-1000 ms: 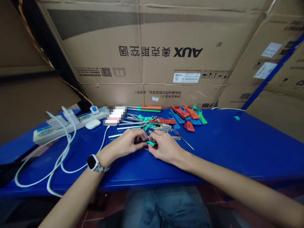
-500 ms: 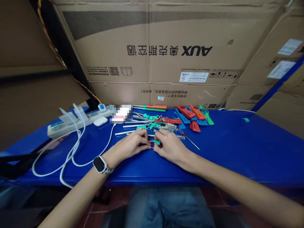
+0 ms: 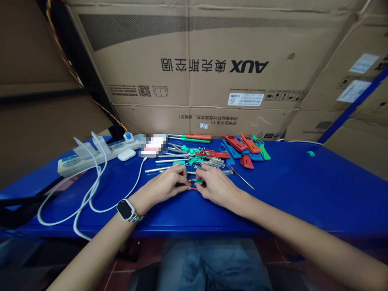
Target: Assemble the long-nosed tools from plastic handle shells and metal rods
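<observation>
Both my hands rest on the blue table [image 3: 303,194], fingertips meeting over a small tool with a teal and red handle [image 3: 198,182]. My left hand [image 3: 165,185], with a smartwatch [image 3: 125,209] on the wrist, pinches the dark end of that tool. My right hand [image 3: 215,186] is curled round the teal and red end. Most of the tool is hidden under my fingers. Just beyond my hands lies a heap of small screwdrivers and metal shafts [image 3: 188,159].
Red, blue and green plastic handles [image 3: 245,147] lie behind the heap. At the left are a white power strip [image 3: 91,155], white cables [image 3: 91,194] and a white earbud case [image 3: 126,154]. A small teal piece [image 3: 310,153] sits far right. Big cardboard boxes [image 3: 197,68] wall the back.
My hands have stayed together on the small tool, with only slight finger shifts. The camera view swung a little to the left and then steadied.
</observation>
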A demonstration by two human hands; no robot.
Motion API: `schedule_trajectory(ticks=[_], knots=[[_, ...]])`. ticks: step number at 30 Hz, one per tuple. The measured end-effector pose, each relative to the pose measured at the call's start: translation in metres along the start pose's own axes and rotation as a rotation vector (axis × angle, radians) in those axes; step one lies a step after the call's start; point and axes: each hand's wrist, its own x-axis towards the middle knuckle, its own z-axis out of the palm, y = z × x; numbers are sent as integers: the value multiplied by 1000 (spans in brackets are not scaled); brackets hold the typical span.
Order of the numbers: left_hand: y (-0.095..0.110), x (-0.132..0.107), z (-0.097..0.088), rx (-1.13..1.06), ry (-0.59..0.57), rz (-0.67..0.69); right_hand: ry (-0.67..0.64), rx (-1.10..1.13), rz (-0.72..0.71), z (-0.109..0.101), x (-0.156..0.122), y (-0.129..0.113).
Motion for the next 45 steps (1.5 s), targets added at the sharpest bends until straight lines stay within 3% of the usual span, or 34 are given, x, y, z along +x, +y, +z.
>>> schedule_trajectory(ticks=[7,10,16,19,22,26,31,36,40,45], knots=[[5,0,-2,-34,22,-5,54,152,-32,-4,-4,5],[9,4,-8,-69,94,-5,103,182,-13,-13,0,17],[0,46,-26,55,203,-56,184,4,58,-29,27,57],[-9,71,-28,136,167,-57,151,-92,107,-27,38,69],[-16,81,-24,142,201,-46,120,-70,129,-20,43,71],[-20,71,-21,84,249,-53,140,-23,101,-11,43,73],[-18,49,-23,12,227,-87,263,7,19,-16,33,61],[-9,27,-23,-164,33,-177,28,131,-216,-20,16,29],[-7,17,-23,-268,-68,-266,-86,159,-237,-15,14,20],[-9,16,-24,-274,-82,-270,-70,195,-192,-13,16,23]])
